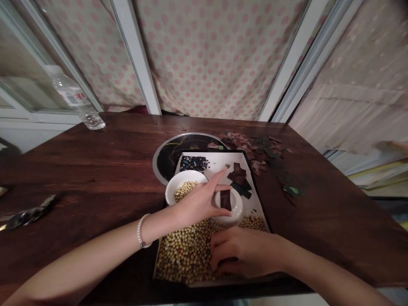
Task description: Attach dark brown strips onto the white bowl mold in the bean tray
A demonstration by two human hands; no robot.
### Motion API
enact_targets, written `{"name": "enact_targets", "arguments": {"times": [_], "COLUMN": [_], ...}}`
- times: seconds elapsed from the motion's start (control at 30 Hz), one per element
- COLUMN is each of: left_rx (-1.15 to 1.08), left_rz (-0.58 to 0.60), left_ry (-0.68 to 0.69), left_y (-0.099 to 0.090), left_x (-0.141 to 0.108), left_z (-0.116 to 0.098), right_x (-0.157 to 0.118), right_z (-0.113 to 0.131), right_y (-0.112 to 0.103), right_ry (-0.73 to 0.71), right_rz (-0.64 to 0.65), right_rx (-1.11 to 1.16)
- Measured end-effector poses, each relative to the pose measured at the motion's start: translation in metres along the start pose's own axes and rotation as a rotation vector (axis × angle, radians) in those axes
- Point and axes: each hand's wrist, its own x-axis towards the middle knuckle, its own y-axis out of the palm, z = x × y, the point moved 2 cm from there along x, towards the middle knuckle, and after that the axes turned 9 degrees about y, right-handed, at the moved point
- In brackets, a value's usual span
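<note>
My left hand, a pearl bracelet at its wrist, reaches over a tray with a white lining and dark rim. Its thumb and a finger grip a thin dark-brown square piece at the edges, above a small white bowl. Beside that hand, a larger white bowl holds pale round beans. My right hand is lowered to the loose beans in the tray's near part, fingers curled and tips hidden. Whether it holds beans cannot be made out.
Small dark beads and brown and green flat pieces lie in the tray. A round dark mat sits partly beneath it. More scraps are scattered at right. A plastic bottle and a dark shiny object are at left.
</note>
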Motion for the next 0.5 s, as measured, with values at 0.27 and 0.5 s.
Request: {"name": "enact_targets", "arguments": {"times": [0.27,0.5], "left_rx": [0.024,-0.029], "left_rz": [-0.016,0.005], "left_ry": [0.088,0.106], "left_y": [0.001,-0.001], "left_x": [-0.001,-0.001], "left_z": [0.001,-0.001], "right_x": [-0.001,-0.014], "right_z": [0.0,0.002], "right_y": [-0.01,-0.042], "right_ry": [-0.019,0.073], "right_rz": [-0.095,-0.317], "right_rx": [0.064,0.398]}}
